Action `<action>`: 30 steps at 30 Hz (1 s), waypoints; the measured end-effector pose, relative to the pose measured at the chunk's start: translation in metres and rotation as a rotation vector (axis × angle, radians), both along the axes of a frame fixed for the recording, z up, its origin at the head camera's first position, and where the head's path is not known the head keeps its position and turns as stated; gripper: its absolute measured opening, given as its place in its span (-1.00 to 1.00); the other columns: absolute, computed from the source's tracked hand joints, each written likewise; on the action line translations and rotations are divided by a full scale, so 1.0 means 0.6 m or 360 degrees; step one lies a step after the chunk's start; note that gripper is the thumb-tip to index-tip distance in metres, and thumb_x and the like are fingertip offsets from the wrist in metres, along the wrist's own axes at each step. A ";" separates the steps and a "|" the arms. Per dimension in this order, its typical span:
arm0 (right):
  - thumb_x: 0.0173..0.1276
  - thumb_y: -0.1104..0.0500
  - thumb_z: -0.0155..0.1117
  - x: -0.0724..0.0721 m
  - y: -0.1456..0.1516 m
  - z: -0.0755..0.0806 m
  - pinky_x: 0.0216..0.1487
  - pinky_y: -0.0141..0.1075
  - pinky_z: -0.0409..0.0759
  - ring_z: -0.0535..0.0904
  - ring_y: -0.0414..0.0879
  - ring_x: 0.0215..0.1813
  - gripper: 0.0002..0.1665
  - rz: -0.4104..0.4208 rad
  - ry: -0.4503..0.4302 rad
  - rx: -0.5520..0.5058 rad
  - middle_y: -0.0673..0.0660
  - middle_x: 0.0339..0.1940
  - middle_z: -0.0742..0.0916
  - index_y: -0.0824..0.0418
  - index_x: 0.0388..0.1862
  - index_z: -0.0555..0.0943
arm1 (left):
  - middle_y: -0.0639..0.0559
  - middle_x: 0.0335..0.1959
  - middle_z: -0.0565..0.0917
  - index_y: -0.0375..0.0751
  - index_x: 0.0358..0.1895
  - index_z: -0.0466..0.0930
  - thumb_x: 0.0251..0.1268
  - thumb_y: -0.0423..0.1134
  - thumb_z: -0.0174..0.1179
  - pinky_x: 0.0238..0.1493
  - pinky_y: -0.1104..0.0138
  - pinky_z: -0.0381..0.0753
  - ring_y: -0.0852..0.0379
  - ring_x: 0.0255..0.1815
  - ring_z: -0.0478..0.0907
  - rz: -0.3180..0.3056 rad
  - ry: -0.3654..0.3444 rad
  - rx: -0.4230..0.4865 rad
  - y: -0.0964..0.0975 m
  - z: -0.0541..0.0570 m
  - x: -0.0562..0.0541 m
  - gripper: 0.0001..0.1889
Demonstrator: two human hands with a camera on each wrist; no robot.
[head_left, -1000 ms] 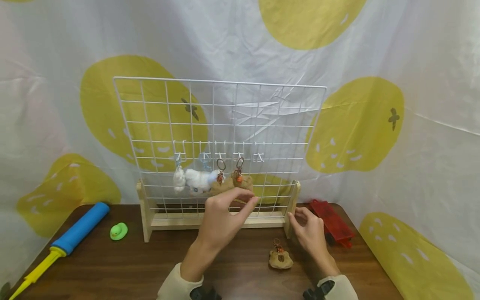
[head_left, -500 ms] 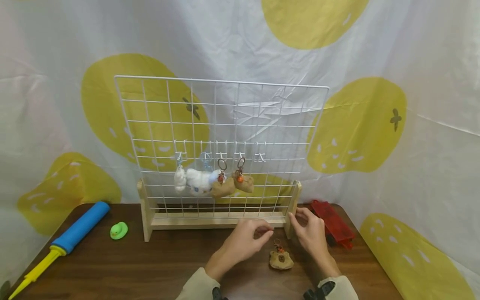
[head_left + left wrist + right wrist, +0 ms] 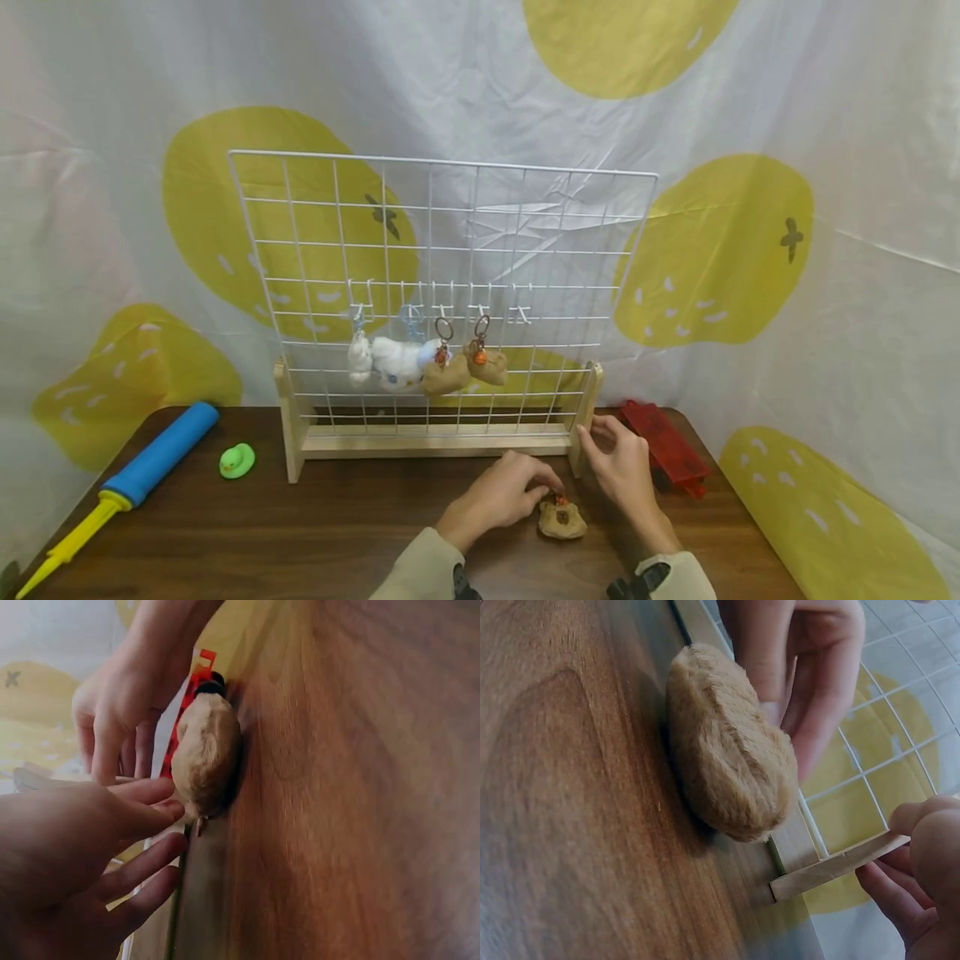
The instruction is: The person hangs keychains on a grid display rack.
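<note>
A tan plush keychain lies on the brown table, its small orange bell just showing above it. My left hand reaches to the keychain's top end, thumb and fingertips apart around where its ring lies. In the left wrist view, a bit of metal pokes out below the plush beside those fingertips. My right hand grips the right wooden upright of the white wire grid rack; the right wrist view shows the thumb and fingers on either side of the wood.
Hanging from the grid's hooks are a white plush, a smaller white charm and two tan plush keychains. The rightmost hook is bare. Around the rack lie a blue-yellow pump, a green duck and a red toy vehicle.
My left hand has come down from in front of the hanging plushes, moving right to the keychain on the table. My right hand has stayed on the wooden upright.
</note>
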State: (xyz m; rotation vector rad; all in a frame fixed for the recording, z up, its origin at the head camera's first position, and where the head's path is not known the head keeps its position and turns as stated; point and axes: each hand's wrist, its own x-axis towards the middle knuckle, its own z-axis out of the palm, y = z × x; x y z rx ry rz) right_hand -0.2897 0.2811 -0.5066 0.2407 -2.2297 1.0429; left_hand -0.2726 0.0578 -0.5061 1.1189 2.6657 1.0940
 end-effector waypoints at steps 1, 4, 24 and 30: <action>0.39 0.28 0.57 0.000 0.001 0.000 -0.13 -0.70 0.66 0.89 0.16 -0.10 -0.85 0.0003 0.0000 -0.0003 0.24 -0.20 0.91 0.29 -0.11 0.81 | 0.22 0.02 0.88 0.05 0.07 0.87 0.54 -0.41 0.30 -0.23 0.54 0.63 0.44 -0.31 0.63 -0.0018 0.0001 -0.0045 0.000 -0.001 -0.002 -0.72; 0.37 0.30 0.59 -0.002 0.003 -0.001 -0.14 -0.61 0.73 0.89 0.14 -0.11 -0.85 0.0007 0.0007 0.0002 0.23 -0.21 0.91 0.29 -0.12 0.81 | 0.24 0.09 0.86 0.11 0.10 0.86 0.49 -0.47 0.30 -0.15 0.51 0.66 0.39 -0.23 0.67 -0.0068 0.0078 -0.0170 -0.001 -0.004 -0.006 -0.63; 0.38 0.27 0.59 -0.005 0.004 -0.004 -0.14 -0.68 0.68 0.89 0.10 -0.11 -0.83 0.0010 -0.0009 -0.0010 0.24 -0.20 0.91 0.30 -0.11 0.80 | 0.32 0.15 0.82 0.19 -0.27 0.83 0.39 -0.11 0.53 0.18 0.35 0.77 0.26 0.19 0.74 0.0017 0.0237 -0.0352 -0.008 -0.011 -0.005 -0.93; 0.37 0.27 0.59 -0.004 0.004 -0.004 -0.13 -0.66 0.70 0.89 0.12 -0.11 -0.83 0.0010 -0.0004 -0.0016 0.25 -0.21 0.91 0.31 -0.12 0.80 | 0.36 -0.05 0.82 0.20 -0.28 0.79 0.35 -0.06 0.56 0.04 0.40 0.76 0.32 0.04 0.73 0.0023 0.0322 -0.0377 -0.012 -0.013 -0.006 -0.90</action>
